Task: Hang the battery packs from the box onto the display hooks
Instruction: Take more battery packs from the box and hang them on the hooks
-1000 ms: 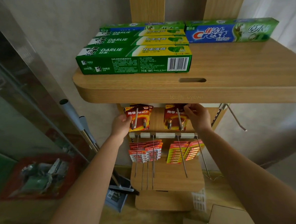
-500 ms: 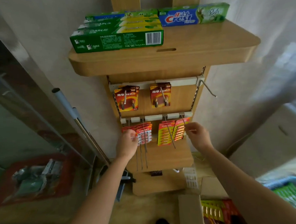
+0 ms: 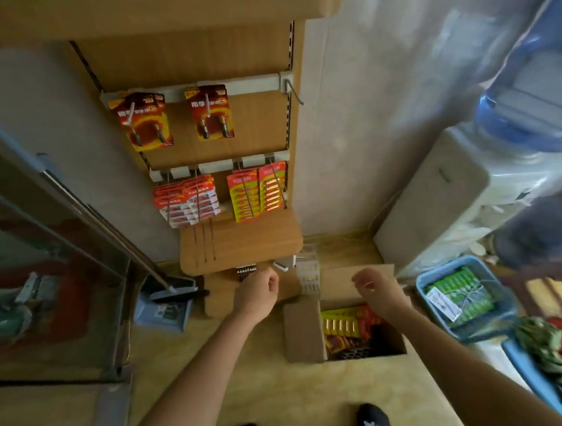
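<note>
An open cardboard box (image 3: pixel 304 333) stands on the floor with yellow and red battery packs (image 3: pixel 347 328) inside. My right hand (image 3: pixel 379 290) hovers just above the box, fingers loosely curled, holding nothing. My left hand (image 3: pixel 256 295) hangs left of the box with its fingers curled in and nothing in it. On the wooden display, two red packs (image 3: pixel 144 122) hang on the top rail's hooks. Red-and-white packs (image 3: pixel 188 199) and yellow packs (image 3: pixel 255 191) hang on the lower rail. One hook (image 3: pixel 294 93) at the top right is bare.
A white water dispenser (image 3: pixel 460 190) with a blue bottle stands to the right. Blue baskets (image 3: pixel 435 297) with green packs sit on the floor beside the box. A dustpan and broom (image 3: pixel 165 303) lean at the left by a glass cabinet (image 3: pixel 47 257). My feet (image 3: pixel 373 419) are below.
Both hands have come down from the hanging packs on the display to just above the floor box. The view has tilted downward, so the top shelf with toothpaste is gone from sight.
</note>
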{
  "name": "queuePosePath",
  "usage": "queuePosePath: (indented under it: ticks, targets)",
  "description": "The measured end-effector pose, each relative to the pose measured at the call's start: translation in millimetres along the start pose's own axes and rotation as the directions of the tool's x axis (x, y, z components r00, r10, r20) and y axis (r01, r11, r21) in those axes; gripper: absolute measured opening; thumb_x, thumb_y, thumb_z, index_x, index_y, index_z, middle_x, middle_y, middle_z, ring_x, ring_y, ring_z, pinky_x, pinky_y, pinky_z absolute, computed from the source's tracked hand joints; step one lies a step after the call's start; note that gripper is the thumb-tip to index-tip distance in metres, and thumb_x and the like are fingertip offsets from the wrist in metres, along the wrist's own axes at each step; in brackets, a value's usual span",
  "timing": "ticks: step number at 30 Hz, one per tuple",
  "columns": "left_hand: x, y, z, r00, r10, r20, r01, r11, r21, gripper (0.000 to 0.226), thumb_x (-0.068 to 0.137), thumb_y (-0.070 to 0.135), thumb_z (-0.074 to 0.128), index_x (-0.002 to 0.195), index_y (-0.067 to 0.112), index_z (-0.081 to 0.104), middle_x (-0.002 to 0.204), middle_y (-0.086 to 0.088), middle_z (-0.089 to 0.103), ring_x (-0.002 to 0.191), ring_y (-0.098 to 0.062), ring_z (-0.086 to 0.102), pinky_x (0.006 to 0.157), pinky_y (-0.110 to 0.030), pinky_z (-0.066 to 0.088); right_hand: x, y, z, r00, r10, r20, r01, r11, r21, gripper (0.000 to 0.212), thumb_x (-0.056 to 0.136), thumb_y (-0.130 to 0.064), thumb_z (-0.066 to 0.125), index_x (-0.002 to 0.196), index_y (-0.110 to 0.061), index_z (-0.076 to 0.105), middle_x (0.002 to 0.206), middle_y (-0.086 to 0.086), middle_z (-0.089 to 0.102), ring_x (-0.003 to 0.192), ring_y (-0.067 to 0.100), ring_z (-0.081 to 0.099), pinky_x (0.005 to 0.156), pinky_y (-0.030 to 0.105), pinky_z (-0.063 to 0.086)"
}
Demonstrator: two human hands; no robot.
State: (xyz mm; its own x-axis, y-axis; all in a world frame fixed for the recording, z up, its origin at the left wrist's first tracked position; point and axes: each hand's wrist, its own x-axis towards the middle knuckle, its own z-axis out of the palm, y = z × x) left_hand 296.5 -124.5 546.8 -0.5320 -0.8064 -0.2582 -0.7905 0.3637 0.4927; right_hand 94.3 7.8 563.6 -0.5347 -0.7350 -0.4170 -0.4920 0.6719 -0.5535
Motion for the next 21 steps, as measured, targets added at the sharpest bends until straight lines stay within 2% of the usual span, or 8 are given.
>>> queuePosePath:
  ticks: [4,7,8,11,14,16,18,21]
  targets:
    - [4,50,55,0.997,-0.05,0.067,0.052,0.998,-0.043,0.016,0.092,0.02,0.045,0.099,0.021,0.06,0.1,0.005,0.064,0.088,-0.015,0.061,0.071,-0.029,0.049,15,69,-29,0.999,0.049,0.018,-0.048,0.997,-0.053,0.018,0.088,-0.016,0.05,0.098,-0.023,0.064,0.104,0.001,0.069,0.089,0.019,0.063,0.079,0.03,0.05]
    - [14,83,97,0.994,-0.073,0.076,0.077,0.996,-0.052,0.017,0.093,0.019,0.046,0.1,0.02,0.061,0.1,0.006,0.064,0.081,-0.008,0.055,0.058,-0.017,0.038,33,115,-45,0.998,0.05,0.048,-0.046,0.996,-0.081,0.019,0.085,-0.015,0.053,0.083,-0.031,0.061,0.098,0.0,0.07,0.087,0.022,0.065,0.079,0.033,0.052]
    - [17,91,112,0.993,-0.078,0.084,0.083,0.995,-0.053,0.017,0.093,0.018,0.046,0.099,0.019,0.061,0.1,0.006,0.065,0.08,-0.007,0.053,0.055,-0.015,0.034,39,128,-48,0.998,0.047,0.051,-0.043,0.997,-0.067,0.024,0.085,-0.013,0.053,0.076,-0.035,0.057,0.096,0.002,0.069,0.087,0.024,0.064,0.08,0.033,0.051]
    - [28,105,156,0.989,-0.09,0.114,0.1,0.992,-0.08,0.016,0.093,0.017,0.048,0.098,0.017,0.063,0.098,0.004,0.066,0.079,-0.007,0.054,0.064,-0.015,0.038,59,164,-48,0.993,0.095,0.07,-0.094,0.995,-0.019,0.035,0.088,-0.011,0.051,0.066,-0.039,0.05,0.086,0.002,0.063,0.088,0.025,0.062,0.076,0.029,0.046]
    - [41,103,201,0.979,-0.104,0.176,0.124,0.986,-0.108,0.014,0.092,0.017,0.049,0.094,0.016,0.064,0.095,0.003,0.067,0.084,-0.01,0.06,0.076,-0.025,0.051,81,198,-31,0.982,0.15,0.117,-0.15,0.989,-0.015,0.019,0.089,-0.016,0.05,0.084,-0.026,0.065,0.094,0.003,0.067,0.089,0.023,0.062,0.075,0.029,0.045]
    - [57,94,235,0.967,-0.104,0.233,0.134,0.984,-0.116,0.013,0.092,0.015,0.049,0.091,0.017,0.062,0.094,0.0,0.067,0.087,-0.015,0.062,0.08,-0.032,0.053,99,220,-12,0.976,0.174,0.128,-0.177,0.984,0.008,0.019,0.09,-0.016,0.049,0.096,-0.019,0.066,0.1,0.003,0.067,0.086,0.02,0.059,0.073,0.026,0.043]
    - [79,81,273,0.959,-0.095,0.266,0.129,0.985,-0.112,0.011,0.091,0.014,0.049,0.088,0.019,0.059,0.092,-0.001,0.066,0.085,-0.016,0.063,0.08,-0.033,0.054,122,244,13,0.974,0.186,0.133,-0.192,0.981,0.034,0.02,0.09,-0.013,0.048,0.099,-0.017,0.066,0.098,0.002,0.064,0.084,0.016,0.054,0.071,0.023,0.038]
    - [117,57,345,0.961,-0.077,0.266,0.113,0.986,-0.122,0.011,0.091,0.014,0.05,0.091,0.017,0.061,0.094,-0.001,0.066,0.087,-0.017,0.063,0.082,-0.034,0.054,163,290,64,0.973,0.202,0.112,-0.21,0.975,0.066,0.02,0.091,-0.012,0.048,0.097,-0.019,0.065,0.101,0.003,0.064,0.09,0.015,0.055,0.074,0.023,0.039]
